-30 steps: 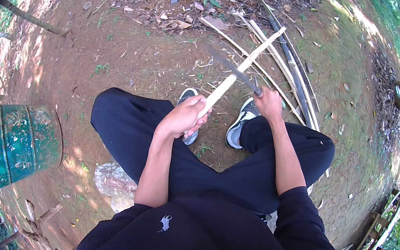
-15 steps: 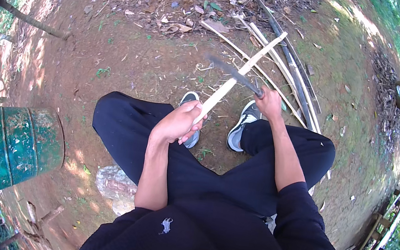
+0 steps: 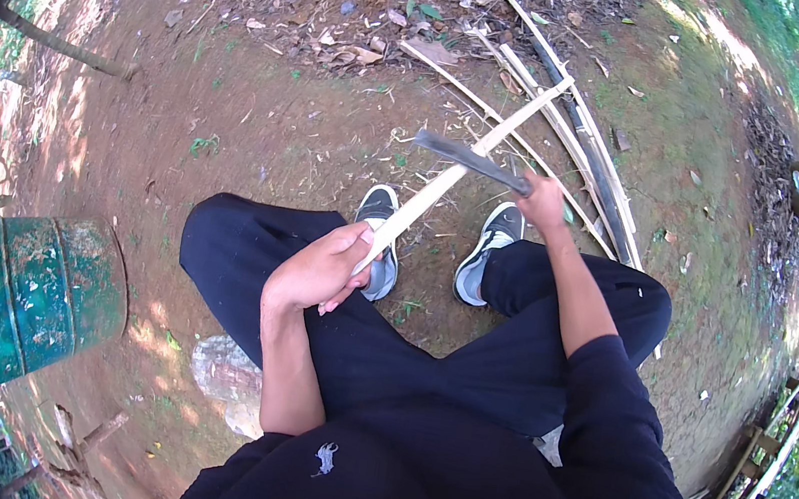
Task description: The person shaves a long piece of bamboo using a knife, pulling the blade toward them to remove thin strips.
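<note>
My left hand (image 3: 318, 267), over my left knee, is closed around the near end of a long pale wooden strip (image 3: 432, 193). The strip slants away to the far right, its far end over a pile of strips. My right hand (image 3: 540, 203) grips the handle of a machete (image 3: 467, 156), in front of my right foot. Its dark blade points left and lies across the strip near the middle; whether the edge bites into the wood cannot be made out.
Several pale strips (image 3: 557, 124) and a dark one (image 3: 598, 160) lie on the dirt at the far right. Dry leaves (image 3: 345, 51) cover the ground ahead. A green metal drum (image 3: 35, 292) stands at left, with a log (image 3: 227, 368) beside my left thigh.
My left hand has drawn the wooden strip back toward me and slightly left. The machete blade has tilted and come nearer. The outermost strip of the pile now shows pale instead of dark.
</note>
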### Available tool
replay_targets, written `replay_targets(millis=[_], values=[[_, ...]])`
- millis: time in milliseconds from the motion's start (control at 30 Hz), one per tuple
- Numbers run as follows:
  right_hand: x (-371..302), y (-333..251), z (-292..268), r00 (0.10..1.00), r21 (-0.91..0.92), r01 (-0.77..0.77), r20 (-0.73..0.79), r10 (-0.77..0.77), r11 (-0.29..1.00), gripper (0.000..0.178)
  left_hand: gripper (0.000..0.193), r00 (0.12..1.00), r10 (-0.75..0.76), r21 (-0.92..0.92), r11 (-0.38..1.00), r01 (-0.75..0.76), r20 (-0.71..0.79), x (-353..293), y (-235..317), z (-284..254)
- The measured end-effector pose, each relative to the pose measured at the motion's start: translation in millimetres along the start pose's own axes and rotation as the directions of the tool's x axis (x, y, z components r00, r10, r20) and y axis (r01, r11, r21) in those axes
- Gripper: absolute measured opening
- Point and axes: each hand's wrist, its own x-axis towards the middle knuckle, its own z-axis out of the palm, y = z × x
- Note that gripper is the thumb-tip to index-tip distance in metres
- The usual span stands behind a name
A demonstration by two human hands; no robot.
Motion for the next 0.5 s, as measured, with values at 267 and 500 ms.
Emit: replay_targets(millis=[267, 500], values=[[13, 45, -18, 0.569, -0.029, -0.820, -0.153, 0.808, 0.572, 0.043, 0.030, 0.999, 0.007, -0.089, 0.996, -0.002, 0.053, 12, -16, -11], [34, -13, -57, 0.807, 0.051, -0.568, -0.160, 0.568, 0.822, 0.037, 0.042, 0.988, 0.130, -0.513, 0.856, -0.068, 0.086, 44, -17, -6]])
